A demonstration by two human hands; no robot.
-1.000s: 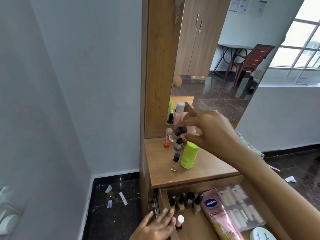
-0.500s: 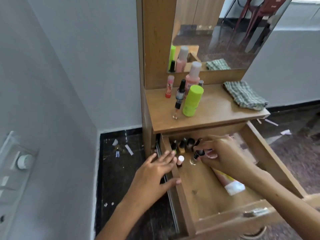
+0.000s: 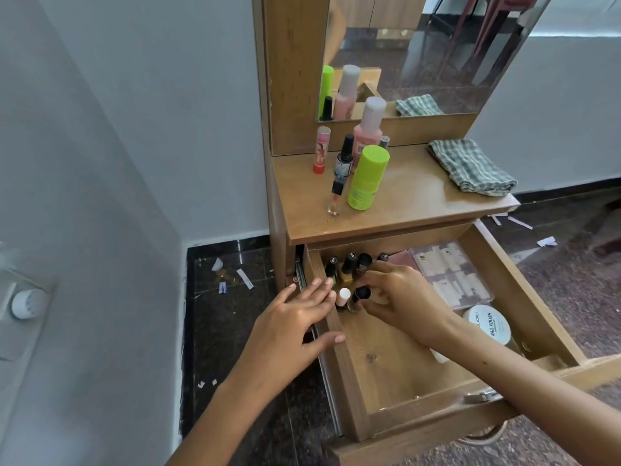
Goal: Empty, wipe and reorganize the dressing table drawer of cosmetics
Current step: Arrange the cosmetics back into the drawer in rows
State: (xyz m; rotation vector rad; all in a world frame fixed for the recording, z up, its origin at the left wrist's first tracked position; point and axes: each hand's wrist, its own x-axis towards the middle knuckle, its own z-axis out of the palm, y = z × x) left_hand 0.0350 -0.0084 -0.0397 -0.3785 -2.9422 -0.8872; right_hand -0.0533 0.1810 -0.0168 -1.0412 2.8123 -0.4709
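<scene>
The drawer (image 3: 379, 371) stands pulled out under the bench (image 3: 403, 203), bare wood at its front. The left hand (image 3: 295, 317) lies flat on its left wall, fingers (image 3: 321, 287) spread, holding nothing. Just right, a white-capped bottle (image 3: 343, 297) stands upright. The right hand (image 3: 400, 297) pinches a black-capped bottle (image 3: 359, 297), fingers closed round its glass body. Behind stand four dark-capped bottles (image 3: 349, 265). Further right lie a clear plastic case (image 3: 453, 274) and a round white tub (image 3: 487, 322). A checked cloth (image 3: 470, 166) sits folded on the bench.
</scene>
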